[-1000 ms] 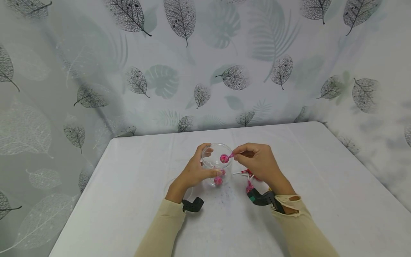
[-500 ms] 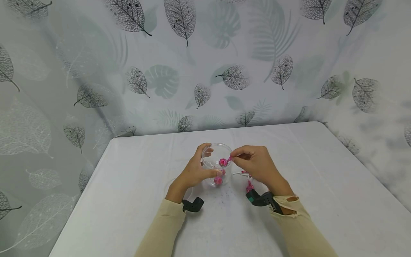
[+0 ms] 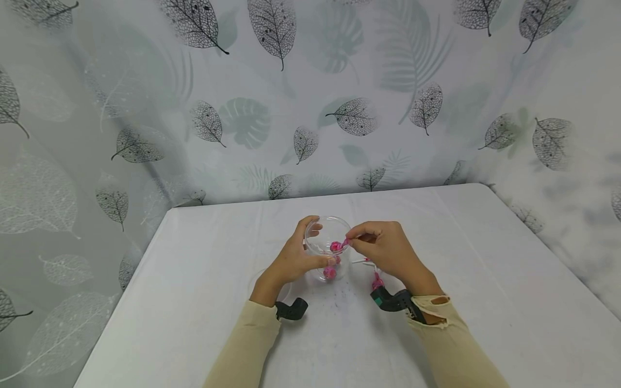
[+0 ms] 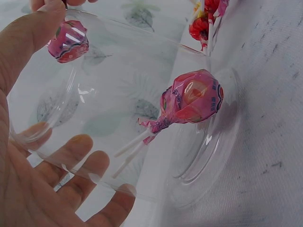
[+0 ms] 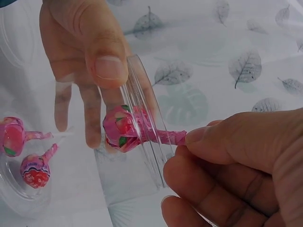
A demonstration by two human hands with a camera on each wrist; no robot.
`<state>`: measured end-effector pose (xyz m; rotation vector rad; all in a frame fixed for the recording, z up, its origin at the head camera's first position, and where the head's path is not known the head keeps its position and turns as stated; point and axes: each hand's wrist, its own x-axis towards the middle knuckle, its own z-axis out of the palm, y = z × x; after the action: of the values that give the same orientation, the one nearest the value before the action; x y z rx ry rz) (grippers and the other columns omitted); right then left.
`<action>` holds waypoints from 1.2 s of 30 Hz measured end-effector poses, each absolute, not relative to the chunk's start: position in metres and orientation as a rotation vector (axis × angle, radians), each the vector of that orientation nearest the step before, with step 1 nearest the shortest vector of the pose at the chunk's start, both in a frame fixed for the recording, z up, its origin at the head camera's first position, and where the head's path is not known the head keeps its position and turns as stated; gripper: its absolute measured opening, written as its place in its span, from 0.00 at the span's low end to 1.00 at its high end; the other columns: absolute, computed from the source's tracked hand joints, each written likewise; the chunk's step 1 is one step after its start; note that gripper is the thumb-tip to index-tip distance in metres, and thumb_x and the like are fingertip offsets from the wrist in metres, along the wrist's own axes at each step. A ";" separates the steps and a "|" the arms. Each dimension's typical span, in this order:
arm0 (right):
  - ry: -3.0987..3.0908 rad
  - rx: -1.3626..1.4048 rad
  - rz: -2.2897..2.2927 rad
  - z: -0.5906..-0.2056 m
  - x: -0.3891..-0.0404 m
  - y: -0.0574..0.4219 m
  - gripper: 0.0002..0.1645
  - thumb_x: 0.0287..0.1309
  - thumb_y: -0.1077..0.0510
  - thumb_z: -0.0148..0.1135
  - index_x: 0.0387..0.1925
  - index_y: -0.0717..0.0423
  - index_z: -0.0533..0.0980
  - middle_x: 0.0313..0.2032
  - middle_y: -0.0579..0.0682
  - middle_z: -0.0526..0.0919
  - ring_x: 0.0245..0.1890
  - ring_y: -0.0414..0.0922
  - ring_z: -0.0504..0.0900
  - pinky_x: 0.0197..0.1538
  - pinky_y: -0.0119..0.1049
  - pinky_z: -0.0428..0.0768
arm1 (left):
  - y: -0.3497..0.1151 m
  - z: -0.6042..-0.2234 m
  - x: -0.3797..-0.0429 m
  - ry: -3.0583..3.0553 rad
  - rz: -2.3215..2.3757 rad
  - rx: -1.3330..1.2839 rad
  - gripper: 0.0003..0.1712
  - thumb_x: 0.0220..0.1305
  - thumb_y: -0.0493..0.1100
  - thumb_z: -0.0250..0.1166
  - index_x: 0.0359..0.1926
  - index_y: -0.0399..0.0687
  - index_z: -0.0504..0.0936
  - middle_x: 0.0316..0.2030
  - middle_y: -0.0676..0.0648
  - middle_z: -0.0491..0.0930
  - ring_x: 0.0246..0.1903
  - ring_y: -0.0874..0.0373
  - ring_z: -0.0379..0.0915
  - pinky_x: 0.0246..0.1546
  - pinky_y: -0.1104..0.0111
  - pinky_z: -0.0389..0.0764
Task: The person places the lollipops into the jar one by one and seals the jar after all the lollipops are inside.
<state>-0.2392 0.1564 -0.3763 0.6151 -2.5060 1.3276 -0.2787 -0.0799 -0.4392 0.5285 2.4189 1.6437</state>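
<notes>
Right wrist: three pink lollipops, one clear jar.

Right hand pinched a pink lollipop by its twisted wrapper, head inside the clear jar's rim. Left hand held the jar, thumb at rim. Two more lollipops lay near its base. Leaf-print backdrop behind.

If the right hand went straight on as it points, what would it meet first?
The jar's rim, most likely: it sits just ahead of the right hand, though depth is unclear.
</notes>
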 end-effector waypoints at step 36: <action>-3.068 0.340 0.863 -0.383 -0.259 0.217 0.12 0.60 0.63 0.67 0.44 0.62 0.87 0.40 0.56 0.87 0.43 0.55 0.82 0.45 0.50 0.83 | -0.081 -0.441 -0.282 2.469 1.623 0.632 0.58 0.54 0.53 0.81 0.77 0.68 0.54 0.74 0.44 0.66 0.72 0.53 0.62 0.69 0.42 0.67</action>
<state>-0.2591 0.2174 -0.3832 0.3403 -3.0682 0.8630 -0.2815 -0.0812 -0.4414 0.6319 2.4690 1.6233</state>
